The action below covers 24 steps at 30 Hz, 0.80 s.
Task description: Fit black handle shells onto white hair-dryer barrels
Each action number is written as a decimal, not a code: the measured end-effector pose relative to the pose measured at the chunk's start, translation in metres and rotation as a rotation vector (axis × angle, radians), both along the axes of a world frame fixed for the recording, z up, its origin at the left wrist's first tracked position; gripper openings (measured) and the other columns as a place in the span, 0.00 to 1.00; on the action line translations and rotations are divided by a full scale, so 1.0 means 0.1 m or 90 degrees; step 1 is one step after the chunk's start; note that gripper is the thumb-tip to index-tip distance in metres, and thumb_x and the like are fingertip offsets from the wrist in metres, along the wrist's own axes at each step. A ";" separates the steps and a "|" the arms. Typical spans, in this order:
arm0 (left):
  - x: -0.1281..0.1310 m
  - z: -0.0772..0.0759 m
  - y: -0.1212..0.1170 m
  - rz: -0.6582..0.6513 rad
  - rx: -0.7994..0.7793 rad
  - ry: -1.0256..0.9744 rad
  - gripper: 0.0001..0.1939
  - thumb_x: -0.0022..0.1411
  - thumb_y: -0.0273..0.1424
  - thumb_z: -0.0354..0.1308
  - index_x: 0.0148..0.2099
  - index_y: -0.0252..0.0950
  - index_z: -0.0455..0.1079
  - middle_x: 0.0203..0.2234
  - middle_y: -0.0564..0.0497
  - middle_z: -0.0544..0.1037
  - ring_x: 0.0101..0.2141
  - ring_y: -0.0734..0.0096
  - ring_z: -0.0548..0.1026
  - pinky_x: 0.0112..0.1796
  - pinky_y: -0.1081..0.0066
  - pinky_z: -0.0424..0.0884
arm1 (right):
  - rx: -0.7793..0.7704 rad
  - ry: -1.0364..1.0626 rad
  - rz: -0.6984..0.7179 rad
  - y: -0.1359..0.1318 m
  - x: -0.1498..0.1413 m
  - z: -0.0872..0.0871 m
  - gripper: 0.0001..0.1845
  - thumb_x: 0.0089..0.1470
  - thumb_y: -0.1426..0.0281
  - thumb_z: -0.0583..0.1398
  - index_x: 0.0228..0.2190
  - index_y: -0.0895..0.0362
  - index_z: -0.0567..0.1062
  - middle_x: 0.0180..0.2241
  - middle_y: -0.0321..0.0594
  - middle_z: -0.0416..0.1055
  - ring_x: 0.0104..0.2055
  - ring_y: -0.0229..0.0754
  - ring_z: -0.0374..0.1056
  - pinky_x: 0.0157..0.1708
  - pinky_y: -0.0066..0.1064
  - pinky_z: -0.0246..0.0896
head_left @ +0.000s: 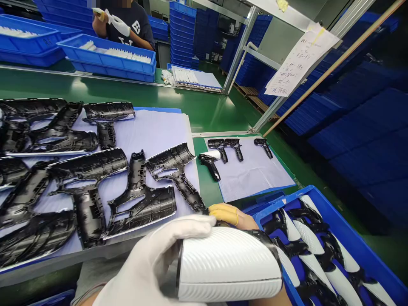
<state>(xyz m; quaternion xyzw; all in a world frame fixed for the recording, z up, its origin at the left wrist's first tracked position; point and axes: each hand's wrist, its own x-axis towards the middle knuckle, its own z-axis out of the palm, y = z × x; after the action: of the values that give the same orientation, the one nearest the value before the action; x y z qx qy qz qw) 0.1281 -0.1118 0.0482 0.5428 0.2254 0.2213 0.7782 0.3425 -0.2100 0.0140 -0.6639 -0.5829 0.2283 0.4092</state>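
Close to the camera is a gun-shaped plastic housing (229,263) with a white ribbed cover and black edges. My left hand (159,255), in a white glove, is wrapped around its left end. Behind it, my right hand (239,217) has yellow covers on its fingers, which are curled at the far side of the housing; the part they grip is mostly hidden. Black gun-shaped shell halves (178,170) lie inner side up on a pale sheet (159,127) at the left, one just beyond my fingers.
At the lower right stands a blue crate (314,189) of white-and-black housings. A smaller sheet (255,174) bears several black pieces. Across the green bench (127,89), a co-worker (127,25) handles a white piece behind blue bins (108,59). A metal post (239,51) rises at the bench edge.
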 end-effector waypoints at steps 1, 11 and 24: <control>0.00 0.00 0.00 -0.001 0.004 0.003 0.32 0.42 0.24 0.74 0.49 0.54 0.75 0.56 0.55 0.76 0.58 0.52 0.73 0.55 0.61 0.72 | 0.019 0.001 0.005 0.00 0.01 -0.04 0.24 0.64 0.48 0.53 0.43 0.49 0.81 0.43 0.38 0.81 0.50 0.46 0.75 0.56 0.33 0.65; -0.07 -0.08 0.01 -0.072 0.089 0.105 0.40 0.39 0.22 0.75 0.55 0.53 0.71 0.60 0.52 0.72 0.60 0.45 0.69 0.61 0.50 0.65 | 0.151 -0.005 -0.006 -0.03 0.10 -0.08 0.14 0.61 0.65 0.63 0.49 0.45 0.79 0.52 0.39 0.76 0.55 0.46 0.71 0.58 0.35 0.63; -0.06 0.01 0.06 -0.093 0.003 0.115 0.41 0.37 0.22 0.74 0.55 0.45 0.71 0.58 0.47 0.73 0.57 0.44 0.70 0.59 0.50 0.66 | 0.281 -0.152 0.078 0.11 0.25 0.11 0.28 0.56 0.80 0.63 0.55 0.45 0.74 0.60 0.38 0.68 0.62 0.53 0.63 0.62 0.47 0.62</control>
<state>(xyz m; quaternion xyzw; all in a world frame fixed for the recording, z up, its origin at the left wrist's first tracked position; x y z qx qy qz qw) 0.1224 -0.1058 0.0495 0.5774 0.2539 0.1149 0.7674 0.3673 -0.1989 0.0253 -0.5445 -0.7018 0.0399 0.4576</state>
